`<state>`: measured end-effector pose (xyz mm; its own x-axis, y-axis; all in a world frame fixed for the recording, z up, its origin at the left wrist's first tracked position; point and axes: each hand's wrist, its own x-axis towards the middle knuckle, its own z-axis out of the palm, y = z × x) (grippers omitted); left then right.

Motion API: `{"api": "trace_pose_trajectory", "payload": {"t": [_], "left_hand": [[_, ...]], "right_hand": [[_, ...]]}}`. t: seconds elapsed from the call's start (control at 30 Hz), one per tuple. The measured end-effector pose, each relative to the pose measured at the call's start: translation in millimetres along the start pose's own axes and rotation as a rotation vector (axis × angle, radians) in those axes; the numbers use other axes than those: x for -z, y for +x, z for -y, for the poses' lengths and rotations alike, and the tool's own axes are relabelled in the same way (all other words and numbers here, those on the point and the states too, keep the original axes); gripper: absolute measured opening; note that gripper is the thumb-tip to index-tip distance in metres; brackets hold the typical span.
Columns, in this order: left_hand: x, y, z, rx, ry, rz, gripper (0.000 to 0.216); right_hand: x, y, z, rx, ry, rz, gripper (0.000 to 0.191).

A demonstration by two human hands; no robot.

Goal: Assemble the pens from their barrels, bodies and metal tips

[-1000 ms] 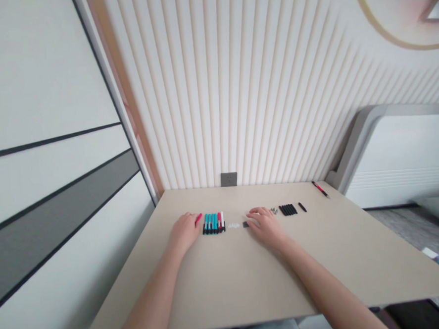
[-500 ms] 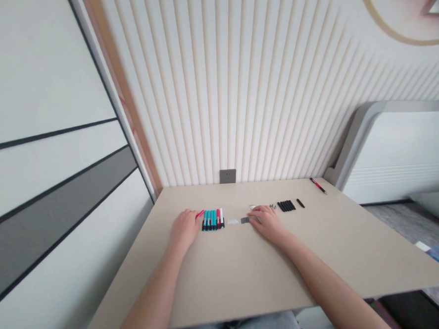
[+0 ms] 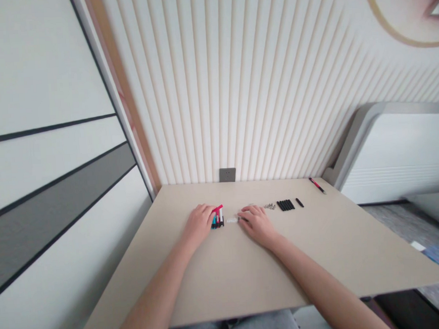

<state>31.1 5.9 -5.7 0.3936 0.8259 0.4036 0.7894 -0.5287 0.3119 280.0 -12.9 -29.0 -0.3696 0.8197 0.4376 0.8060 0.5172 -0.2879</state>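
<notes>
Two hands apart on a pale table (image 3: 175, 286). Left hand (image 3: 199, 224) on a row of colored markers (image 3: 217, 220), hiding most, grip hard to tell. Right hand (image 3: 256, 224) open, just beside small white bits (image 3: 232, 220). Farther off, little gray bits (image 3: 269, 206), black pens (image 3: 285, 205), a red pen (image 3: 316, 185).

A row of markers (image 3: 217, 220) lies on the table (image 3: 271, 275), left of small pieces (image 3: 232, 220); further right lie small fittings (image 3: 269, 206), a row of short rods (image 3: 285, 205) and a lone pen (image 3: 317, 185).

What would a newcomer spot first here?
Two bare hands on a pale beige table draw the eye: the left hand is over a tight bunch of teal, red and white markers, and the right hand is beside small white pieces. Farther right lie a row of black pens and a red-and-black pen.
</notes>
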Motion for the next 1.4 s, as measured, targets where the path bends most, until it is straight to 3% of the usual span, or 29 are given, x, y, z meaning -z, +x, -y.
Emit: {"api": "trace_pose_trajectory", "payload": {"t": [0.2, 0.6, 0.9, 1.4], "left_hand": [[-3.7, -1.5, -6.8, -0.085, -0.050, 0.033, 0.029], [-13.2, -3.3, -6.7, -0.199, -0.065, 0.086, 0.027], [-12.5, -3.9, -7.9, -0.231, -0.078, 0.148, 0.027], [-14.3, -4.4, -12.0, -0.310, -0.126, 0.207, 0.031]], "right_hand": [[-2.6, 0.4, 10.3, 0.077, -0.010, -0.004, 0.021], [-8.3, -2.2, 0.1, 0.032, 0.031, -0.028, 0.017], [-4.7, 1.5, -0.1, -0.017, 0.378, -0.102, 0.020], [5.3, -0.4, 10.6, -0.004, 0.469, -0.090, 0.021]]}}
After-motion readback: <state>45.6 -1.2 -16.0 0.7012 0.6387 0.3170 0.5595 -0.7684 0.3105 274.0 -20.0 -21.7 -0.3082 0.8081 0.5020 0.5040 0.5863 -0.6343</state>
